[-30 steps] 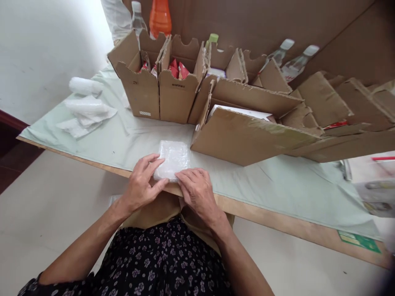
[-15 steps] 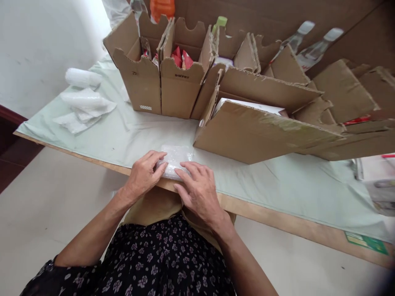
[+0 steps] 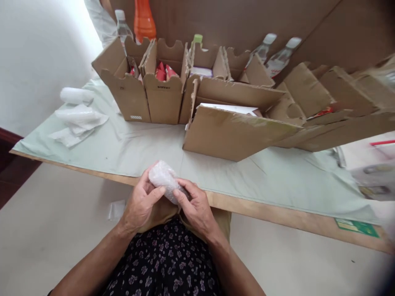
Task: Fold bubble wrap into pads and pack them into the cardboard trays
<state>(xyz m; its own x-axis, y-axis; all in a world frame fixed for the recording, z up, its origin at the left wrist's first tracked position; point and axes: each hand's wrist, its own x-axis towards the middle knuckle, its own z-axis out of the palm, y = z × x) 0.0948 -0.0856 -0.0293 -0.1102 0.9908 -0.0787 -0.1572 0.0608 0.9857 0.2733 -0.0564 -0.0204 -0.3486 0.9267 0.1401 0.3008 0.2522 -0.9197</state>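
A small bundle of clear bubble wrap (image 3: 164, 177) is held up at the table's front edge, above my lap. My left hand (image 3: 143, 201) grips its left side, with the thumb lying across the front. On the right side, my right hand (image 3: 195, 205) holds it with thumb and fingers. Something dark shows at the bundle's right end, by my right fingers, but I cannot make out what it is. The table (image 3: 145, 152) below has a pale green cloth over it.
Several cardboard dividers (image 3: 163, 102) stand along the back, with red packets (image 3: 165, 73) in one. A wide cardboard holder (image 3: 234, 135) sits nearer. Behind are an orange bottle (image 3: 144, 24) and clear bottles (image 3: 282, 57). Bubble wrap pieces (image 3: 78, 119) lie at left; a clear scrap (image 3: 116, 210) is on the floor.
The bubble wrap lay flat on the table under both hands; now it is lifted as a rounded bundle between them. The view has shifted, so the boxes sit further left.
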